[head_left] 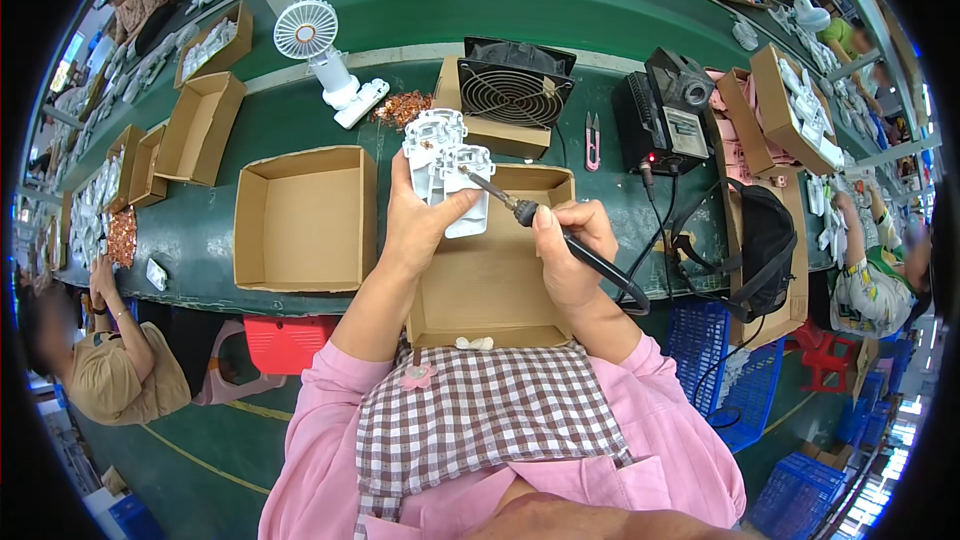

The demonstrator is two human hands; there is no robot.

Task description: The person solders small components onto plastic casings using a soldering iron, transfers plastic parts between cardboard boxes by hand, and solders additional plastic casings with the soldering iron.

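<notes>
My left hand (415, 225) is closed around white plastic housings (466, 218), held up over an open cardboard box (480, 315). Two of the pieces appear side by side, with their hollow, detailed ends facing away from me. In my right hand (575, 255) is a soldering iron (524, 211), gripped by its black handle like a pen. Its metal tip reaches to the upper part of the right-hand housing; whether it touches is too small to tell. The iron's black cord curves below my right hand.
A black soldering station (662, 120) and pink-handled snips (592, 148) are at right. Behind the housings are a black fan (515, 90), copper-coloured bits (405, 108) and a white handheld fan (308, 35). A cardboard box (305, 280) stands left; co-workers sit at both sides.
</notes>
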